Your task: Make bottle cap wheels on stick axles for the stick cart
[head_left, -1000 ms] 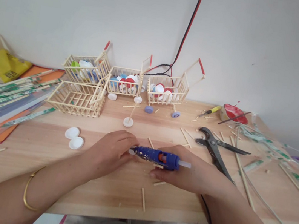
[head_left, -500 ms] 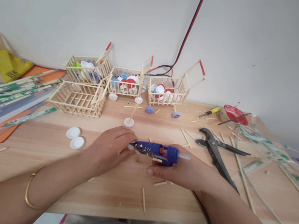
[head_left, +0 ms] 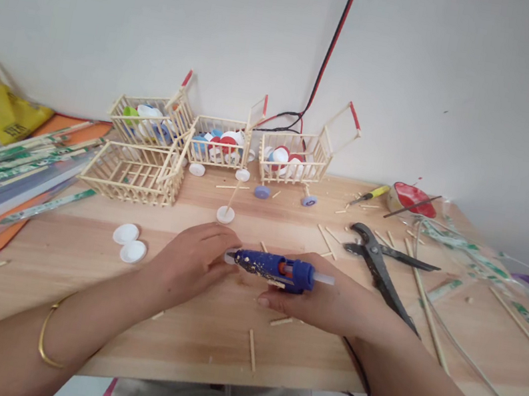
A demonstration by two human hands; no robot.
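Far to the left of the hands, a heap of wrapped chopsticks [head_left: 11, 166] lies on the bench [head_left: 199, 343]. Beyond the left hand and to its left stands an open crate built of wooden sticks [head_left: 134, 173]. Two white bottle caps [head_left: 133, 251] lie just left of that hand. The left hand [head_left: 187, 265], with a gold bangle [head_left: 43, 337] on its wrist, rests on the bench with its fingers curled. Its fingertips are gathered at a small white piece [head_left: 230, 257] by the gun's nozzle; whether they pinch it cannot be told. A blue hot glue gun [head_left: 277, 269] lies level between the two hands, its nozzle pointing at the left fingertips and a glue stick jutting from its back. The right hand [head_left: 328, 300] is wrapped around its grip. Beyond both hands, a row of small stick-built carts [head_left: 220, 143] filled with bottle caps stands against the wall. Right of the right hand, black pliers [head_left: 380, 261] lie on the bench with their handles apart.
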